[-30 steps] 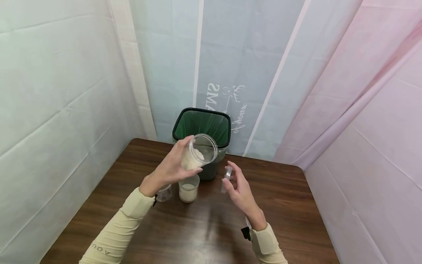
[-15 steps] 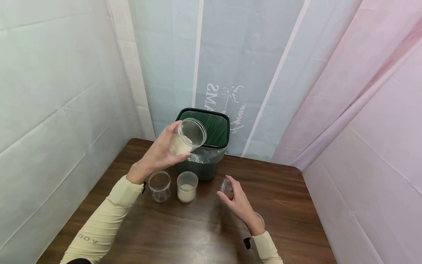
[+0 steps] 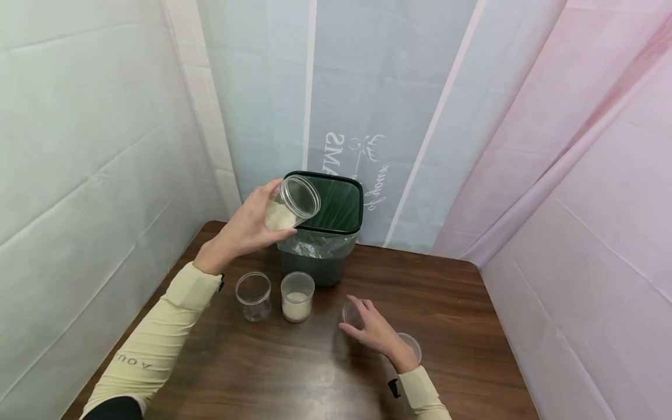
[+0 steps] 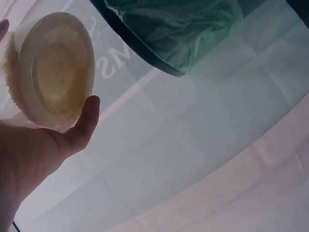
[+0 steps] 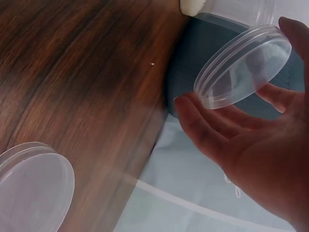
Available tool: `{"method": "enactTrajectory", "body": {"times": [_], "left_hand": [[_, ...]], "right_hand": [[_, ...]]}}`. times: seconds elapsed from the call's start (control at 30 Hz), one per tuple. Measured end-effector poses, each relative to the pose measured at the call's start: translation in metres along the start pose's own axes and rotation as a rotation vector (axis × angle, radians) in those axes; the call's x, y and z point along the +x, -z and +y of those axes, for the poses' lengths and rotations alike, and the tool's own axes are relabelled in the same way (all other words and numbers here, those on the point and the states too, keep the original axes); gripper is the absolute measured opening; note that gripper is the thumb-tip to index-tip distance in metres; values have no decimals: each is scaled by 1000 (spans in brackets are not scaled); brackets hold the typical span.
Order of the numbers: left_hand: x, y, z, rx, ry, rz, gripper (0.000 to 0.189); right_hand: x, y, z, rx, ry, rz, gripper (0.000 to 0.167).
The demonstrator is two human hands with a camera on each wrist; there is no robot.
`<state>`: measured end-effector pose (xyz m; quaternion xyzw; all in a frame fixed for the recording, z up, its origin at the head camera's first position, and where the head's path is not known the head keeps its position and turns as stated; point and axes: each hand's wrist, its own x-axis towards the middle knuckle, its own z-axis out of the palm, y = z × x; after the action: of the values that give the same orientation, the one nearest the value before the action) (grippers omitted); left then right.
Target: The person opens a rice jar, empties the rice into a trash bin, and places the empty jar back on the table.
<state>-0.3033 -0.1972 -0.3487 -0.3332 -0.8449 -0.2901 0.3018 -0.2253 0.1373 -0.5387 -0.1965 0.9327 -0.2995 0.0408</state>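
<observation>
My left hand grips a clear plastic jar that has no lid on and is tilted, its mouth facing up and to the right. White grainy stuff lies heaped inside. The jar's base shows in the left wrist view, with the thumb and a fingertip around it. A clear round lid is held by its edge between the thumb and fingers of my right hand, low over the table. Nearest to that wrist, a second clear lid lies on the table, partly hidden by the wrist.
An open jar partly filled with white stuff stands in front of the lined bin. To its left is a clear jar with no visible contents. The brown wooden table has fabric walls behind and at both sides.
My left hand has moved the tilted jar up and to the left, baring the jars below. My right hand has lowered its lid towards the table, and the lid has turned.
</observation>
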Motion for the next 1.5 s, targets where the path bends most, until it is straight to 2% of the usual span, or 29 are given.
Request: {"method": "enactTrajectory", "body": {"times": [0.13, 0.37, 0.5, 0.63, 0.73, 0.83, 0.93, 1.2, 1.37, 1.5], "left_hand": [[2, 5, -3, 14, 20, -36, 101], [8, 11, -7, 49, 23, -66, 101], [11, 14, -7, 70, 29, -90, 101], [15, 17, -5, 94, 69, -141, 101], [19, 20, -4, 125, 116, -195, 100], [23, 22, -3, 161, 136, -244, 100], [26, 23, -3, 189, 125, -272, 100], [31, 20, -6, 183, 107, -306, 100], [33, 20, -9, 203, 104, -314, 99], [36, 20, -11, 235, 77, -341, 98]], "right_hand": [[2, -1, 2, -42, 3, -50, 77], [5, -4, 9, -188, 70, -138, 74], [7, -7, 10, -214, 63, -171, 74], [10, -10, 11, -263, 58, -192, 74], [12, -12, 13, -325, 58, -200, 74], [13, -16, 17, -356, 61, -199, 74], [13, -20, 22, -370, 67, -194, 75], [11, -29, 33, -401, 65, -180, 75], [9, -31, 35, -423, 87, -163, 76], [7, -29, 36, -440, 91, -158, 77]]}}
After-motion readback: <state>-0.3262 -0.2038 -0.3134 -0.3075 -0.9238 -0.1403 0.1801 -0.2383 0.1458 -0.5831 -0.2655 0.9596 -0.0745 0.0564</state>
